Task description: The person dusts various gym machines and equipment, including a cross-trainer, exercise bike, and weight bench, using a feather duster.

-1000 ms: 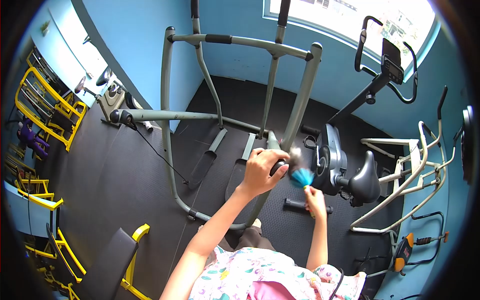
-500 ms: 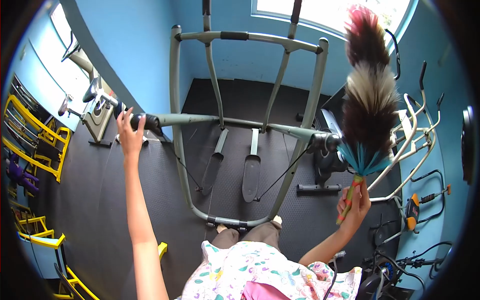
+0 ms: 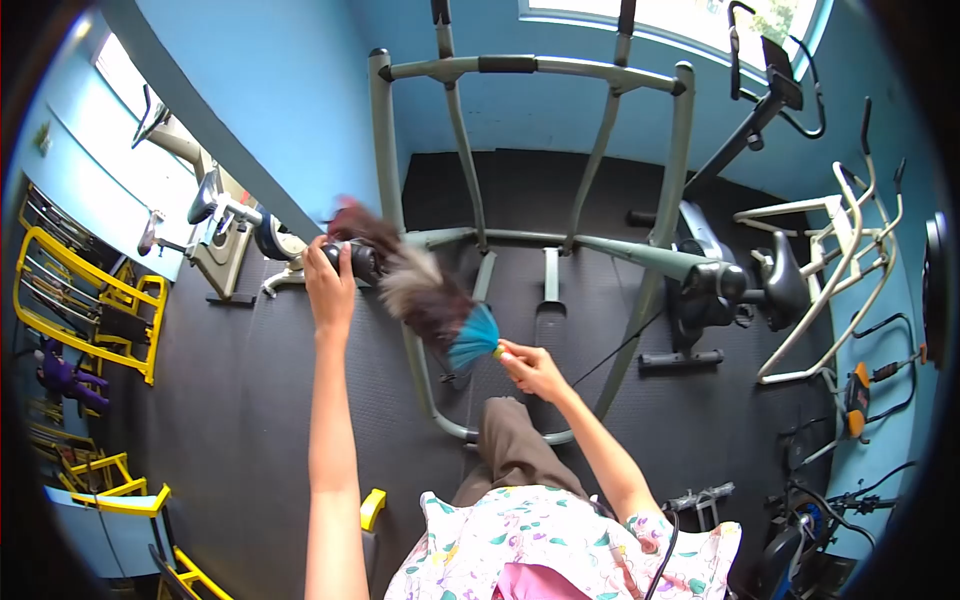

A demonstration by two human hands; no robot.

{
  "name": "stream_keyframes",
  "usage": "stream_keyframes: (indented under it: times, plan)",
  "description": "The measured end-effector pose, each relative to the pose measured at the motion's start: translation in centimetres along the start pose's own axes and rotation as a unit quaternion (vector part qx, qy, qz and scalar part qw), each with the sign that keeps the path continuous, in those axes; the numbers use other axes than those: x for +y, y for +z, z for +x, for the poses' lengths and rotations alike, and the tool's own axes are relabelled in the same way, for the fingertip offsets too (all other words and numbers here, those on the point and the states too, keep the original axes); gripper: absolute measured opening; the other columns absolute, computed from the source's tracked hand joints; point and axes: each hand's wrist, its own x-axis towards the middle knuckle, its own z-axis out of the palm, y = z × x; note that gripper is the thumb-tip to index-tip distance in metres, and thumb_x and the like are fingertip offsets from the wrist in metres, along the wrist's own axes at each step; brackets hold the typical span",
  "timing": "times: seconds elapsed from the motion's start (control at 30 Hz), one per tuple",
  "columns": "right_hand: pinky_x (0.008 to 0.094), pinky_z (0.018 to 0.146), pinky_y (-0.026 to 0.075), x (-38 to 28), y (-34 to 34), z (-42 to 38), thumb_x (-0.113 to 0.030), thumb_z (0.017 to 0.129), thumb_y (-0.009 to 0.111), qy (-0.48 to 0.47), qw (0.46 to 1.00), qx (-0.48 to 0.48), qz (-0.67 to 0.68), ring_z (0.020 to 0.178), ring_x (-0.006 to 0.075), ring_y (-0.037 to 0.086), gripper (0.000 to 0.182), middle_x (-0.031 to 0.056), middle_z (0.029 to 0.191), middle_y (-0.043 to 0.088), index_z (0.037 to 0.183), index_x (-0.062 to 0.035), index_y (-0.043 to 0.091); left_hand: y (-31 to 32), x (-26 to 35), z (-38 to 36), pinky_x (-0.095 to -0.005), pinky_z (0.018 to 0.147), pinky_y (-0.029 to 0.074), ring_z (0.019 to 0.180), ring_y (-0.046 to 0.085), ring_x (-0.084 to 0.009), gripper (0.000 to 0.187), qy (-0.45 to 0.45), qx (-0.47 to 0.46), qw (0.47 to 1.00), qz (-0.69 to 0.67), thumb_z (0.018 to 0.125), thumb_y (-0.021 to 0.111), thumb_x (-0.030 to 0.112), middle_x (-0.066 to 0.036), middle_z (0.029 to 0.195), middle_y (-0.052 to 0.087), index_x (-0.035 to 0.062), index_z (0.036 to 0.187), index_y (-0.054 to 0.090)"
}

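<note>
In my right hand (image 3: 535, 372) is the handle of a feather duster (image 3: 436, 305), its fingers closed round it. The duster has teal, dark brown, cream and reddish bands; its blurred head slants up to the left, across the left side of a grey-green exercise machine (image 3: 620, 252). Its tip is close to my left hand (image 3: 330, 290), which grips the black rounded end (image 3: 352, 260) of the machine's left side arm. Behind the duster, part of that arm and one foot pedal are hidden.
An exercise bike (image 3: 225, 225) stands left, beyond the edge of a blue wall. Yellow-framed racks (image 3: 90, 300) line the far left. Another bike (image 3: 700, 300) and a white-framed machine (image 3: 825, 280) are at right. Dark matting (image 3: 230, 420) covers the floor.
My right hand has swung the duster from upright at the right to slanting across the machine's left side. The view has shifted slightly, and my left hand stays at the black end.
</note>
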Motion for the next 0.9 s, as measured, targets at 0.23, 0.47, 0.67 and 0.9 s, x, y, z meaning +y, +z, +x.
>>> stream_keyframes:
  times: [0.23,0.47,0.67,0.9]
  plan:
    - [0.0207,0.046,0.031,2.9,-5.0,8.6,-0.027,0.086,0.057,-0.013,0.992,0.001,-0.124,0.055,0.0010,0.036,0.035,-0.0054,0.060,0.046,0.114,-0.0047,0.056,0.3,0.5,0.9,-0.0412,0.079,0.042,0.092,0.052,-0.0358,0.030,-0.041,0.011,0.999,0.016,0.086,0.053,0.026,-0.018,0.096,0.053,-0.0008,0.099,0.049]
    - [0.0201,0.042,0.029,2.5,-10.3,16.0,-0.031,0.085,0.059,0.119,0.986,-0.117,-0.024,0.049,0.0020,0.034,0.037,-0.0065,0.056,0.042,0.115,-0.0090,0.058,2.2,1.1,2.7,-0.0364,0.076,0.043,0.082,0.055,-0.0288,0.018,-0.053,0.067,0.996,0.028,0.081,0.058,0.014,-0.013,0.087,0.056,-0.0004,0.090,0.054]
    - [0.0207,0.040,0.025,3.4,-13.2,20.6,-0.036,0.083,0.060,0.122,0.986,-0.069,-0.088,0.047,0.0022,0.033,0.041,-0.0050,0.053,0.041,0.112,-0.0073,0.060,3.7,0.3,3.0,-0.0372,0.077,0.043,0.081,0.056,-0.0268,0.015,-0.078,0.076,0.992,0.068,0.081,0.053,0.012,-0.013,0.088,0.057,-0.0005,0.089,0.051]
    - [0.0191,0.039,0.025,1.2,-14.6,19.0,-0.031,0.082,0.063,0.298,0.936,-0.178,0.059,0.044,0.0026,0.035,0.034,-0.0031,0.054,0.044,0.096,-0.0008,0.065,4.4,-0.6,3.3,-0.0373,0.072,0.045,0.077,0.057,-0.0275,0.017,-0.062,0.099,0.991,0.062,0.079,0.051,0.014,-0.015,0.083,0.056,-0.0008,0.086,0.051]
